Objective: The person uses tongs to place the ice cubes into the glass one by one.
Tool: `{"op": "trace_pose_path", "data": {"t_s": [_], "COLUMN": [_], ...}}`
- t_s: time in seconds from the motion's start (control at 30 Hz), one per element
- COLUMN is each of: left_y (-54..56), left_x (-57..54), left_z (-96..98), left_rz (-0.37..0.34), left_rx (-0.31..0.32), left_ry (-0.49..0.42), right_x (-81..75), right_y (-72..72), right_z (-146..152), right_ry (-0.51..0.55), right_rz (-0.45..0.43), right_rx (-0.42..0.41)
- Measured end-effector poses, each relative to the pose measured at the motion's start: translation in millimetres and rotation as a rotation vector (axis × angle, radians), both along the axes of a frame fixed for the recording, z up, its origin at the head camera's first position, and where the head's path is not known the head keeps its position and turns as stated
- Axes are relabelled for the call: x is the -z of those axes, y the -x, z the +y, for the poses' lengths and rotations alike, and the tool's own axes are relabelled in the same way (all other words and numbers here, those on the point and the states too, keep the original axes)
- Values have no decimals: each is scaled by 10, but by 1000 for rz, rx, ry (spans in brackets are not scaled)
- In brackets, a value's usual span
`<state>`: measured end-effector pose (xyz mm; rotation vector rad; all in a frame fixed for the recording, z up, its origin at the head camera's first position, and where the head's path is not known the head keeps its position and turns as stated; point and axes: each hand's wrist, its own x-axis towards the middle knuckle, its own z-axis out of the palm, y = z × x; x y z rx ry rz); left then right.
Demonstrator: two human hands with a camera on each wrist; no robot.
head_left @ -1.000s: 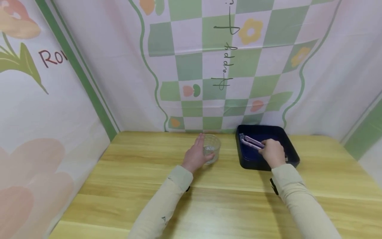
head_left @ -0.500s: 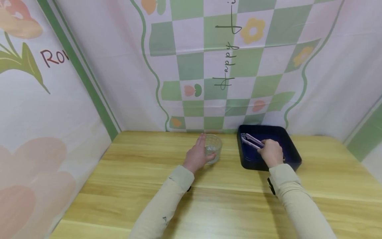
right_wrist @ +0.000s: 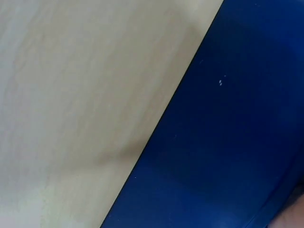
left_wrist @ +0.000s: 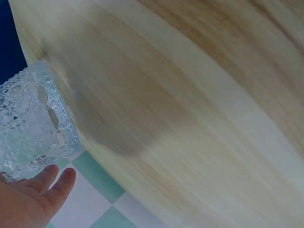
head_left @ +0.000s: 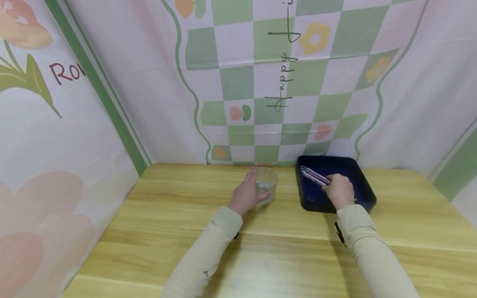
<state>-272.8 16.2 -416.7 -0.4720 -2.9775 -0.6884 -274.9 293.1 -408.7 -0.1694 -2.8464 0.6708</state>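
Left hand (head_left: 246, 193) curls round a textured clear glass cup (head_left: 268, 183) on the wooden counter (head_left: 283, 252), thumb across its near side. Next, a dark blue tray (head_left: 344, 166); pale tongs (head_left: 316, 177) slant within it, arms squeezed nearly together by the right hand (head_left: 340, 191). Whether their tips touch the tray is hard to tell.

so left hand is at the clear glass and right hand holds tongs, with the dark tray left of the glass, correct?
No: the head view shows the dark tray right of the clear glass. The rest stands: left hand at the glass, right hand holding tongs.
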Motion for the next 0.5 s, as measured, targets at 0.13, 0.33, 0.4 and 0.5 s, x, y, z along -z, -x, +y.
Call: {"op": "trace_pose_path", "data": {"t_s": [0.13,0.33,0.4,0.5], "left_y": [4,15,17,14], "left_x": [5,11,12,12], "left_z": [3,6,6,3], "left_rz": [0,5,9,6], "left_rx": [-2,-3,-2,-4], "left_ry": [-1,9,7,4], "right_x": [-10,-4,-5,-7], "right_y": [-7,-1,1,1], "right_z": [2,18,25,44], "right_ry": [-13,-30,-32,-37], "right_rz": [13,32,35,41], "right_rx": [-5,-13,-13,-13]}}
